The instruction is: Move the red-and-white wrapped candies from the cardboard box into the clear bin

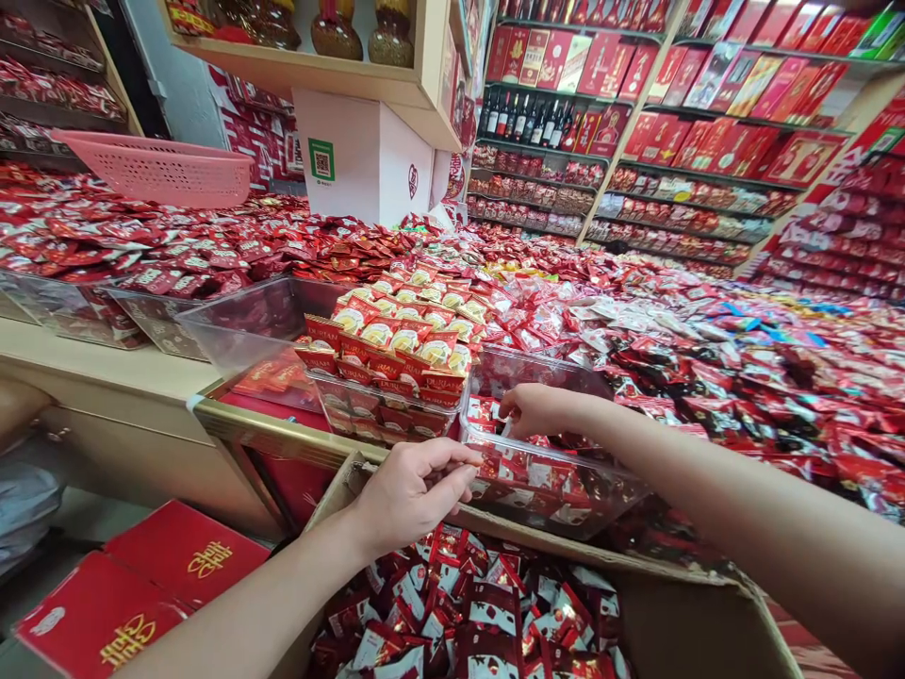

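Note:
My left hand [417, 490] is closed in a pinch above the near side of a clear plastic bin [600, 500]; a small reddish bit shows at its fingertips, too little to name. Inside that bin, my right hand [541, 410] reaches down with curled fingers over small red-and-white wrapped sweets [527, 471]; what it grips, if anything, is hidden. Below my hands stands an open cardboard box [697, 604] holding many red, brown and white wrapped sweets [487, 604]. Left of the bin, durian sweets [396, 330] are stacked in rows in another clear container.
A pink plastic basket [162, 170] rests on heaped sweets at the back left. A clear bin [240, 321] with red packets sits beside the durian stack. Red boxes [162, 566] lie low at the left. Shelves [544, 146] with bottles and gift boxes line the back.

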### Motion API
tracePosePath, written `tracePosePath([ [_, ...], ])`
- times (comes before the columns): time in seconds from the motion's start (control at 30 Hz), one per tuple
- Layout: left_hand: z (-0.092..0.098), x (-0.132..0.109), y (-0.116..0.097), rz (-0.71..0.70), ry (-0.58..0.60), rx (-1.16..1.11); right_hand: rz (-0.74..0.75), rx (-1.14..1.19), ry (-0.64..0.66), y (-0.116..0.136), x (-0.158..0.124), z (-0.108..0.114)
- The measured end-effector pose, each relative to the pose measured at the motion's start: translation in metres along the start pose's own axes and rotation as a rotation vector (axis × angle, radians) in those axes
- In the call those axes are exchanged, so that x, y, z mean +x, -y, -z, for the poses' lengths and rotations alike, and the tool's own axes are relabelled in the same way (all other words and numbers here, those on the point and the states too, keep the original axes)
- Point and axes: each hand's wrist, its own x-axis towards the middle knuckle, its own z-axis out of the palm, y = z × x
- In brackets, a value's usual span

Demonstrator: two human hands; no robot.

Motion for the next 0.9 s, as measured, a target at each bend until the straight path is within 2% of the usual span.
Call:
tracePosePath([
  [0.13, 0.0, 0.0, 0.001, -0.006, 0.001, 0.006, 0.021, 0.025, 0.019, 0.003, -0.003, 0.004],
  [0.23, -0.001, 0.0, 0.001, -0.005, 0.004, 0.011, -0.078, 0.003, 0.026, 0.001, -0.009, 0.012],
  [0.33, 0.0, 0.0, 0.0, -0.011, 0.007, 0.024, -0.212, 0.015, 0.125, 0.001, -0.014, 0.017],
  [0.43, 0.0, 0.0, -0.001, -0.017, 0.005, 0.037, -0.274, 0.09, 0.224, 0.004, -0.016, 0.016],
  [0.7, 0.0, 0.001, 0.002, -0.02, 0.011, 0.049, -0.333, 0.133, 0.271, 0.002, -0.011, 0.014],
  [0.9, 0.001, 0.001, 0.005, -0.034, 0.011, 0.052, -0.27, 0.121, 0.264, 0.0, -0.009, 0.009],
])
